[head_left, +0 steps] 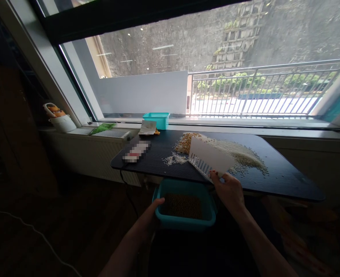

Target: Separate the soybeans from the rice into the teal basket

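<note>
My left hand (154,211) grips the left side of a teal plastic bin (187,222), its thumb over the rim. Small brown grains (183,204) cover the bin's bottom, below the table's front edge. In my right hand (229,188) is a white plastic sheet with a slotted edge (210,154), held by its near corner and tilted over the table. Just behind the sheet lies a pile of yellow corn kernels (184,144). White rice-like grains (224,144) spread to the right, with a greenish-brown grain heap (247,159) beside them. A small white patch of grains (175,159) lies left of the sheet.
The dark table (155,157) stands against the window. A blurred power strip (136,151) lies on its left, its cable hanging down. Behind are another teal bin (160,120) and a paper packet (148,127). A radiator (100,152) and a white pot (62,123) are further left.
</note>
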{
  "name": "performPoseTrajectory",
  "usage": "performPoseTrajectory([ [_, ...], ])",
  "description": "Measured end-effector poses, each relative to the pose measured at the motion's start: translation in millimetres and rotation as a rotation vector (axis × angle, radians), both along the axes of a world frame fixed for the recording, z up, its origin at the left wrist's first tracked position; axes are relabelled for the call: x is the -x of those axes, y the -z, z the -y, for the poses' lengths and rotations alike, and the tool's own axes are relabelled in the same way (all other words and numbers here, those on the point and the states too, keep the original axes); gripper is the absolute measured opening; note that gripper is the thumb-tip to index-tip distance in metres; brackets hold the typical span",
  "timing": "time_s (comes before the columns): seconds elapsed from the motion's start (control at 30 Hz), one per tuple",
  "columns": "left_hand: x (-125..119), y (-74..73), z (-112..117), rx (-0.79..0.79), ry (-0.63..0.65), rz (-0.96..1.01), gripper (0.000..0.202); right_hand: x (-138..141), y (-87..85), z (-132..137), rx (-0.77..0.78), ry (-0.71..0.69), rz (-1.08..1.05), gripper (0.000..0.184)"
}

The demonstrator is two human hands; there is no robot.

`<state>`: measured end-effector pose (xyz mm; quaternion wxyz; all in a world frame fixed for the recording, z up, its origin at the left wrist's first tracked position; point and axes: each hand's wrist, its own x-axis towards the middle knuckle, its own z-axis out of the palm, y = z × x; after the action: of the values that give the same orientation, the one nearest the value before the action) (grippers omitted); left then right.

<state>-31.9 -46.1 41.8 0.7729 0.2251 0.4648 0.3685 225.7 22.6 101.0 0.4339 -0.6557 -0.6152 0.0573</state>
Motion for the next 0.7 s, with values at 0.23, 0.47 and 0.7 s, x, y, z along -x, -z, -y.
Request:
performPoseTrajectory([
  [0.23, 2.4, 8.4, -3.9, 0.035, 0.004, 0.028, 0.069, -34.7, -11.2, -3.7, 0.029, 0.161, -0.029, 0.036],
  [0.47, -0.1, 2.0, -2.3, 0.018, -0.009, -0.002, 0.072, 29.3, -10.5, 6.6, 0.047, -0.239, -0.279, 0.035],
  [0.7, 4.4, 9.2, -4.8, 0.059, 0.027, 0.029, 0.081, 83.4, -0.5, 6.5, 0.095, -0.348, -0.114, 0.037],
])
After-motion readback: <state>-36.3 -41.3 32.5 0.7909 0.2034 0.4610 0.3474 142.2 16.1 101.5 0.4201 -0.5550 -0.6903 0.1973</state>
